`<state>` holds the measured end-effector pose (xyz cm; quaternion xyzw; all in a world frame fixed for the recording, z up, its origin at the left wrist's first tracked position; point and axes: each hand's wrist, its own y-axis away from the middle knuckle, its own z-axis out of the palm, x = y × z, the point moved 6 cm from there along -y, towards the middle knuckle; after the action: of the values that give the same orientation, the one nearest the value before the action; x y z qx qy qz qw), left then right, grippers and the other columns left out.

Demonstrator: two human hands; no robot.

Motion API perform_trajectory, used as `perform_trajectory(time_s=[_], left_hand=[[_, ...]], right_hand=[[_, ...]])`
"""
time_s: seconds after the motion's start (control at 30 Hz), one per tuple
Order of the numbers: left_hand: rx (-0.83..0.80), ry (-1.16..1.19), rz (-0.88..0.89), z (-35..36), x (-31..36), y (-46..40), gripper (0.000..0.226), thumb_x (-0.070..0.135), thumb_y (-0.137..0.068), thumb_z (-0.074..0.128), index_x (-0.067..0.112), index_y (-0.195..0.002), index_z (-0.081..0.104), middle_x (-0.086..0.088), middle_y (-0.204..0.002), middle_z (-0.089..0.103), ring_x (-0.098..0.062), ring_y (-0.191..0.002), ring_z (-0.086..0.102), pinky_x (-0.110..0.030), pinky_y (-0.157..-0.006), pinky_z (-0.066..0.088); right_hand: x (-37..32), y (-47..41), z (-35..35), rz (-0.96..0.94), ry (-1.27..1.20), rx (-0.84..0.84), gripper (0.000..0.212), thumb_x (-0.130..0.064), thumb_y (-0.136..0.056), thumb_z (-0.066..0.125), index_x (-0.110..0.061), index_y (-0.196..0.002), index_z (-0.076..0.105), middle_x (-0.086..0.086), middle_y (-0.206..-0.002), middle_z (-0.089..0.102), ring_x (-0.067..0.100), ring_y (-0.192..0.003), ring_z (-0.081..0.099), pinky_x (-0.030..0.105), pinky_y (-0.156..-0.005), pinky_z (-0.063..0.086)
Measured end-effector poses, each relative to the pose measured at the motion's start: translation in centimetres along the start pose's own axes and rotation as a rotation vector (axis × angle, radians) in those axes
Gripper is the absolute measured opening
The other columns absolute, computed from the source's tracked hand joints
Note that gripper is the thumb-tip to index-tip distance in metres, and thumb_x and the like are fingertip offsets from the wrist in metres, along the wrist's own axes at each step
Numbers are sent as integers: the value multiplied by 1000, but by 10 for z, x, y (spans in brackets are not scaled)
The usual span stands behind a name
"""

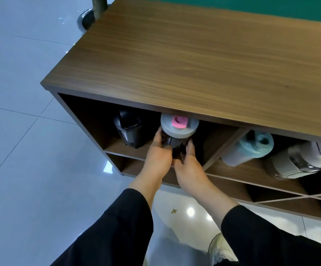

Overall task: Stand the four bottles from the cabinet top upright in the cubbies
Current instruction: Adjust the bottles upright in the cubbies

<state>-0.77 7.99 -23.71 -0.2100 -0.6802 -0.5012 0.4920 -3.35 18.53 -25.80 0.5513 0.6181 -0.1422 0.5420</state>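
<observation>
Holding the bottle with both hands, I have it at the mouth of the left upper cubby, right of the black bottle that stands there already. My left hand wraps the dark body from the left and my right hand closes on it from the right, low down. The body looks smooth and stiff, perhaps slippery, so a grip on the lower body seems better than one on the lid. I judge it moderately light, though I cannot see if it is filled. Its long axis is nearly upright, lid up and leaning a little toward me. The cabinet top is bare; two bottles are in the next cubby.
</observation>
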Motion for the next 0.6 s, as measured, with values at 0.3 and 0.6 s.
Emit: perform_trajectory(time_s=[0.3,0.6], left_hand=[[127,128,-124,-4,-8,12,53,5,-103,42,24,-152,41,0,-147,53,-20,-137,48,-30,-106,38],[668,305,-55,-82,-9,18,46,8,-103,41,22,-147,42,-2,-132,58,-22,-121,57,-42,-110,45]], right_hand=[[4,18,-6,89,11,-36,69,-14,-101,44,-19,-159,7,8,-155,38,27,-138,43,30,-103,37],[-30,11,61,-77,18,-217,68,-18,-99,48,-36,-155,14,-9,-158,29,14,-145,31,39,-117,32]])
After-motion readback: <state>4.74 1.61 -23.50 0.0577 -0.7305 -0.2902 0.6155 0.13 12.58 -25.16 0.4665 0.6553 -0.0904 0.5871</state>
